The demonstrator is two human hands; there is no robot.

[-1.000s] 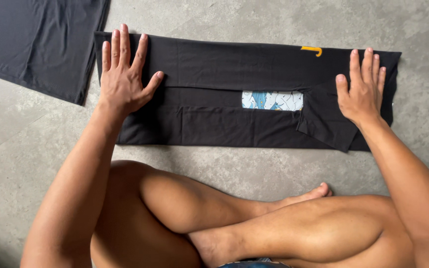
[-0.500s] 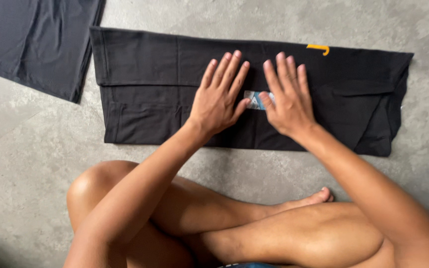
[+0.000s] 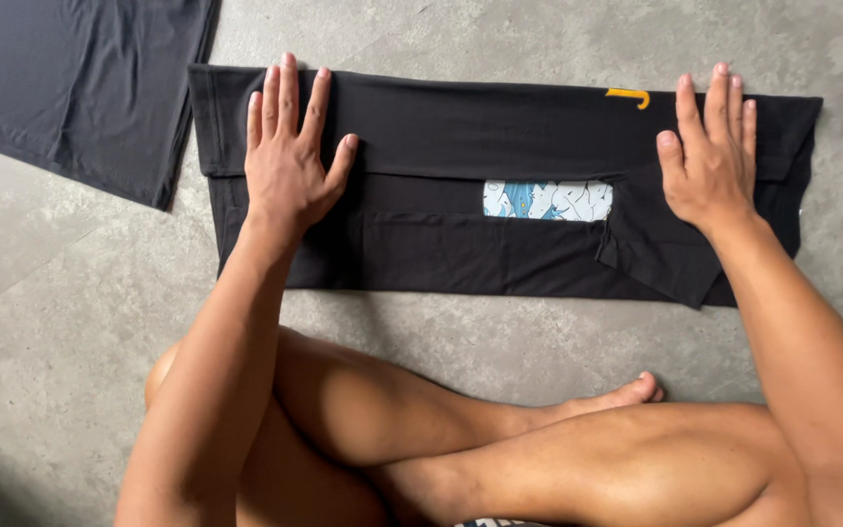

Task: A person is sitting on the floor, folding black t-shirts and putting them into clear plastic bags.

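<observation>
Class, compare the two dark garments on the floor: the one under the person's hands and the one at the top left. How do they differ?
The folded black garment forms a long narrow band; the dark garment lies as one broad sheet, partly out of frame. The folded one shows a blue-and-white print patch and a yellow mark; the other looks plain. The left hand and right hand press only the folded one. Both lie flat on grey floor.

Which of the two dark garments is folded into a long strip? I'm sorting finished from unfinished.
The black garment under both hands, left hand and right hand, with a blue-and-white print patch showing. The other dark garment, at upper left, lies spread out, untouched.
</observation>
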